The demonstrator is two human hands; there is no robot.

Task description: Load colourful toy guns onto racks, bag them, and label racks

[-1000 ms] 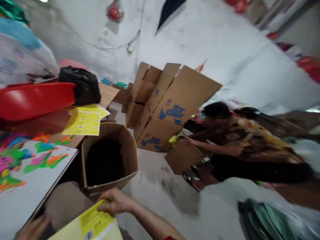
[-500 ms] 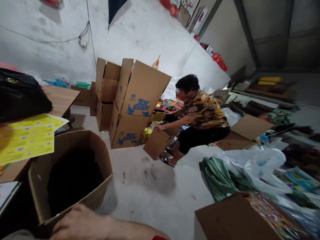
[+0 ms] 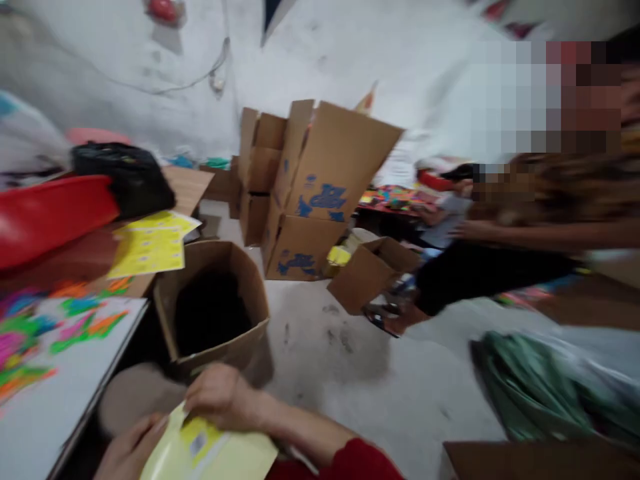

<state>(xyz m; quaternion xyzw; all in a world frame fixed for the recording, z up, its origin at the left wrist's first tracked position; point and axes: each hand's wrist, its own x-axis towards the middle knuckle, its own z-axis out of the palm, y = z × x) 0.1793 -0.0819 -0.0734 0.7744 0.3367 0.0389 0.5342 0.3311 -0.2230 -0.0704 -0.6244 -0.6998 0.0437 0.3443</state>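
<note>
A pale yellow sticker sheet (image 3: 235,457) with a bright yellow printed label on it is bent between my two hands at the bottom of the view. My left hand (image 3: 131,448) grips its left side, partly cut off by the frame. Fingers curled, my right hand (image 3: 225,397) pinches the upper edge near the printed label. Whether a label is coming off the backing I cannot tell. Just beyond my hands stands an open cardboard box (image 3: 260,320) with a dark inside.
On the left, a white table (image 3: 95,360) bears colourful plastic pieces, with more yellow sheets (image 3: 155,247) behind. Stacked cartons (image 3: 310,247) stand ahead. At right, a person (image 3: 500,267) bends near a tilted box (image 3: 360,277); green cloth (image 3: 530,380) lies on the floor.
My right hand was at the box's rim; now it holds the sticker sheet, and my left hand has come into view. The view has turned left, and the person is now closer and more upright.
</note>
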